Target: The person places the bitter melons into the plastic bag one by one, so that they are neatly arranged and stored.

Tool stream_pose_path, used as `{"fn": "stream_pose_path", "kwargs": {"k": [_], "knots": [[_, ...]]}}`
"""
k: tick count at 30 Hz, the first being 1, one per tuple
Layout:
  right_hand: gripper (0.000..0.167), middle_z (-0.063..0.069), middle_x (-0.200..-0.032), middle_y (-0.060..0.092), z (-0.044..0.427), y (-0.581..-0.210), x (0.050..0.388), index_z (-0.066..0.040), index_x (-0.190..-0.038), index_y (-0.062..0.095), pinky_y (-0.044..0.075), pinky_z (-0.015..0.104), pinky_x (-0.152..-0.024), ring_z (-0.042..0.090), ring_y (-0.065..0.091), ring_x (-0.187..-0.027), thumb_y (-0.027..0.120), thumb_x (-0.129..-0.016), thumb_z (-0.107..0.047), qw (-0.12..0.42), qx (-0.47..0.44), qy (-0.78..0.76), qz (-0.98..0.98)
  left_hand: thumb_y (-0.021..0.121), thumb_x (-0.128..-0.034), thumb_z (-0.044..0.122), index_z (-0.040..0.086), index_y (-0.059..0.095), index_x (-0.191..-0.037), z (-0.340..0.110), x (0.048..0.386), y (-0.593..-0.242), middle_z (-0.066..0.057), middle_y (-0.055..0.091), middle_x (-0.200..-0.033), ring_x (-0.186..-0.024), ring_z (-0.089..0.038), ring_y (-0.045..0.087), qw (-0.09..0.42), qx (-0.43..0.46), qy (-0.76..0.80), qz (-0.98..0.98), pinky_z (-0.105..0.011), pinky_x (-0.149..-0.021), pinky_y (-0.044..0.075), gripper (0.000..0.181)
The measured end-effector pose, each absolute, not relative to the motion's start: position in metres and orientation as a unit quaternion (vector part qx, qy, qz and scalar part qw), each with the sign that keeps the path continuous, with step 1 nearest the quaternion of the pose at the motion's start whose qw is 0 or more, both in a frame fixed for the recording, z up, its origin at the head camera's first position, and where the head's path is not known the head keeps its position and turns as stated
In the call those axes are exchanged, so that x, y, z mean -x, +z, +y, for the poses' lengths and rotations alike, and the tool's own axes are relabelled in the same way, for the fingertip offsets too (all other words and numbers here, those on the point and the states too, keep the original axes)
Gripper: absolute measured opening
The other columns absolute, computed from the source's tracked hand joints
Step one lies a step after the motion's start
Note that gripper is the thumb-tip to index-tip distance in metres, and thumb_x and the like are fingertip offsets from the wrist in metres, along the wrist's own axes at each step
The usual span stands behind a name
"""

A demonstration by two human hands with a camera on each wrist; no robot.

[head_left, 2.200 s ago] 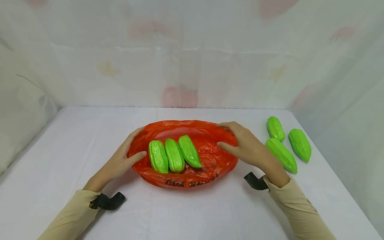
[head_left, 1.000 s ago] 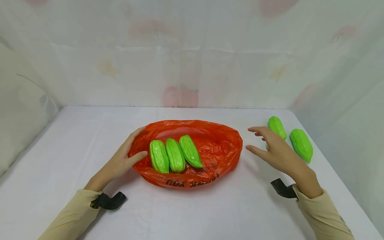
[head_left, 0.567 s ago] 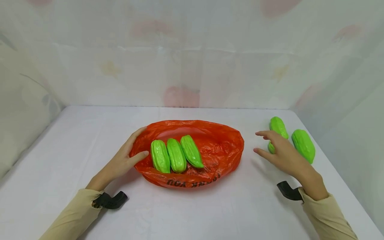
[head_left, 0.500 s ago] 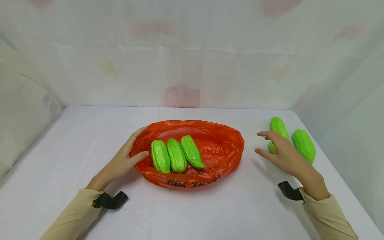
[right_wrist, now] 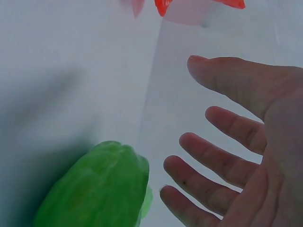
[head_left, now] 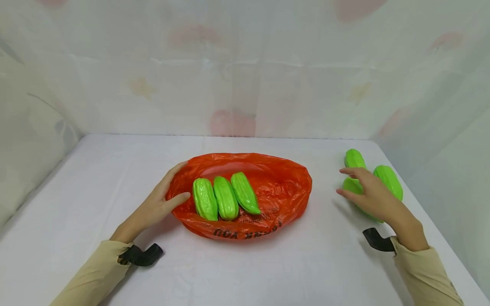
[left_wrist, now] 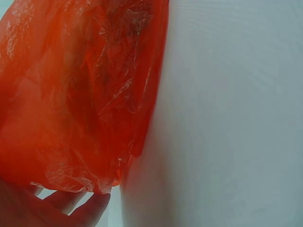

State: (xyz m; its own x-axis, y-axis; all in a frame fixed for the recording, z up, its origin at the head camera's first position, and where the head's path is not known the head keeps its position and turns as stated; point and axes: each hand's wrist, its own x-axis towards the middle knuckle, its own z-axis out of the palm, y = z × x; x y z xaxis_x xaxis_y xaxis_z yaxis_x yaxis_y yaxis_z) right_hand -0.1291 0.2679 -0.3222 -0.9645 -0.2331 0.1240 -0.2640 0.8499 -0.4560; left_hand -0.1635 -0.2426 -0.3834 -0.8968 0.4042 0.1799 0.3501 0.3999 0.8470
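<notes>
Three green gourds [head_left: 226, 198] inside the red bag [head_left: 282, 187] — head view only

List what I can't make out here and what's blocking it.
Head view: middle of the nearest loose ridged green gourd, behind the right grip.
Head view: part of the black lettering, lost in folds of the red plastic bag.
Left wrist view: the three bagged gourds, behind the bag's wall.
Left wrist view: rest of the left grip, beyond the frame edge.
Right wrist view: foreground gourd, its lower end cut off below.
</notes>
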Motion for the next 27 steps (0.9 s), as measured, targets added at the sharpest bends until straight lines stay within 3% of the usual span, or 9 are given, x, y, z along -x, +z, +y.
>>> {"fn": "stream_pose_path", "kwargs": {"k": [12, 27], "knots": [[0.059, 0.031, -0.139, 0.048, 0.282, -0.327, 0.134, 0.008, -0.136, 0.048, 0.036, 0.066, -0.103, 0.049, 0.04, -0.131, 0.072, -0.091, -0.02, -0.004, -0.114, 0.232, -0.966, 0.059, -0.0971, 0.012, 0.026, 0.02, -0.158, -0.242, 0.164, -0.384, -0.007, 0.026, -0.162, -0.147, -0.035, 0.027, 0.029, -0.225, 0.502, 0.835, -0.066, -0.114, 0.027, 0.074], [0.054, 0.033, -0.13, 0.054, 0.299, -0.329, 0.135, 0.011, -0.131, 0.051, 0.046, 0.062, -0.089, 0.051, 0.054, -0.111, 0.072, -0.09, -0.016, -0.014, -0.11, 0.21, -0.971, 0.059, -0.0972, 0.012, 0.026, 0.02, -0.158, -0.242, 0.164, -0.384, -0.007, 0.026, -0.162, -0.147, -0.035, 0.028, 0.029, -0.226, 0.502, 0.834, -0.066, -0.113, 0.027, 0.074]]}}
